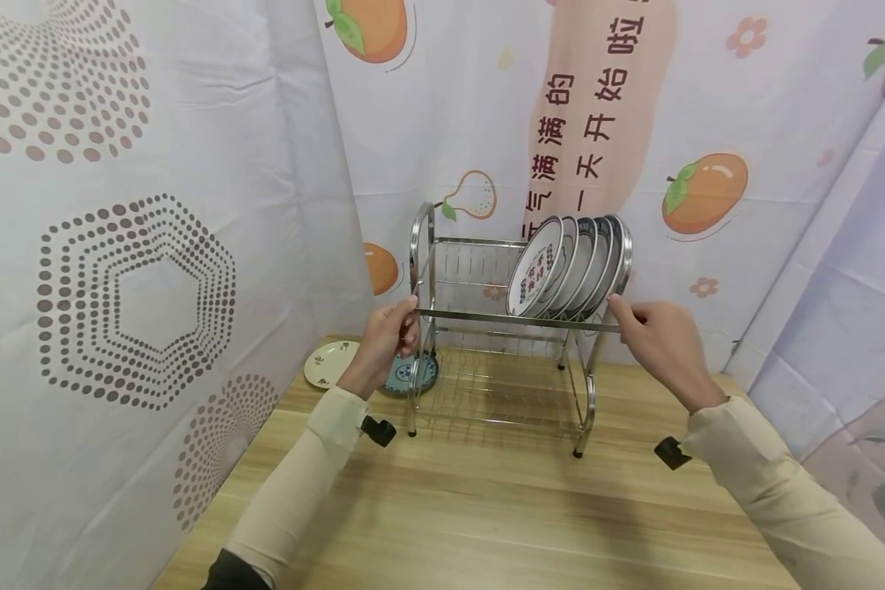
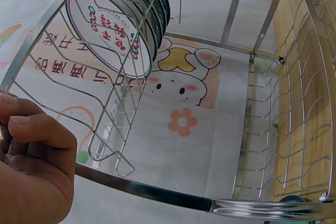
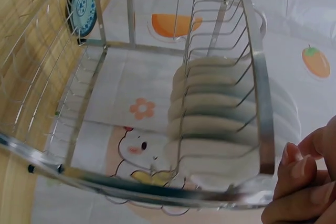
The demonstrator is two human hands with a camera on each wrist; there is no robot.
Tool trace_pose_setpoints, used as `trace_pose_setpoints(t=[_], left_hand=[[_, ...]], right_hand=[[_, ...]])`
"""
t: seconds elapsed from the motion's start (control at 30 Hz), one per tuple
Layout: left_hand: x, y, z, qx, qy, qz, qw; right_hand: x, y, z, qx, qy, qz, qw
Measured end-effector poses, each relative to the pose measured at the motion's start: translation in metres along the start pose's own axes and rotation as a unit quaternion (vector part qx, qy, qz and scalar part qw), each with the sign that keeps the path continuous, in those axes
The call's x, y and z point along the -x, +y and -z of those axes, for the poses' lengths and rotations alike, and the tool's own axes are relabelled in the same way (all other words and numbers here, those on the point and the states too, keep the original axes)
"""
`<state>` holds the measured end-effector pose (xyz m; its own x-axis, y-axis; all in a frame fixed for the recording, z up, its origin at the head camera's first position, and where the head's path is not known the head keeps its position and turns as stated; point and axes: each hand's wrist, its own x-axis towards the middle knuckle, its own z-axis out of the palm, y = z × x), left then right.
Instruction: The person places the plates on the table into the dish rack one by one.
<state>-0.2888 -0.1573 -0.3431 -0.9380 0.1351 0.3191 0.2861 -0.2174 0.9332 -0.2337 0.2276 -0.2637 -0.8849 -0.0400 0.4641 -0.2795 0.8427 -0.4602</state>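
A two-tier metal dish rack (image 1: 497, 318) stands on the wooden table. Several patterned plates (image 1: 534, 270) lean upright in a row at the right end of its upper tier. My left hand (image 1: 383, 340) pinches the upper tier's front left corner with thumb and curled fingers. At the front right corner, beside the plates, my right hand (image 1: 660, 344) holds the end of the front bar. In the right wrist view, the curled right fingers (image 3: 299, 171) are close by that corner; their exact contact is hard to see. The lower tier (image 1: 494, 393) bears no plates.
Left of the rack, a cream plate (image 1: 330, 365) and a blue patterned plate (image 1: 410, 375) lie on the table (image 1: 472, 508). Printed curtains (image 1: 442, 98) hang behind and at both sides. Each wrist wears a small black device (image 1: 378, 431).
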Motion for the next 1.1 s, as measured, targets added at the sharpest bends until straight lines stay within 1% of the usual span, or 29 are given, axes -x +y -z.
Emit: trace_pose_setpoints(t=[0.17, 0.27, 0.33, 0.5, 0.67, 0.87, 0.9, 0.97, 1.03, 1.1], left_hand=[[0.0, 0.0, 0.001, -0.001, -0.001, 0.001, 1.0], [0.0, 0.0, 0.002, -0.001, -0.001, -0.001, 1.0], [0.0, 0.0, 0.002, -0.002, -0.001, -0.001, 1.0], [0.0, 0.0, 0.001, -0.004, 0.0, 0.003, 1.0], [0.001, 0.0, 0.0, -0.002, 0.0, 0.004, 1.0], [0.001, 0.003, -0.001, -0.012, -0.003, 0.009, 0.9999], [0.001, 0.003, -0.001, -0.014, -0.002, 0.009, 0.9999], [0.001, 0.004, -0.001, -0.015, -0.001, 0.01, 0.9998], [0.001, 0.003, 0.0, -0.013, -0.001, 0.009, 0.9999], [0.001, 0.003, 0.001, -0.013, 0.001, 0.01, 0.9999]], right_hand=[[0.004, 0.014, 0.0, -0.004, -0.005, -0.015, 1.0], [0.005, 0.018, -0.003, -0.023, -0.022, -0.029, 0.999], [0.006, 0.02, -0.005, -0.047, -0.038, -0.045, 0.997], [0.007, 0.025, -0.011, -0.116, -0.068, -0.084, 0.987], [0.008, 0.026, -0.016, -0.187, -0.077, -0.096, 0.975], [0.01, 0.027, -0.02, -0.229, -0.076, -0.106, 0.965], [0.01, 0.027, -0.02, -0.239, -0.078, -0.11, 0.962], [0.009, 0.028, -0.02, -0.272, -0.085, -0.12, 0.951], [0.009, 0.028, -0.02, -0.307, -0.094, -0.132, 0.938], [0.009, 0.03, -0.02, -0.343, -0.105, -0.145, 0.922]])
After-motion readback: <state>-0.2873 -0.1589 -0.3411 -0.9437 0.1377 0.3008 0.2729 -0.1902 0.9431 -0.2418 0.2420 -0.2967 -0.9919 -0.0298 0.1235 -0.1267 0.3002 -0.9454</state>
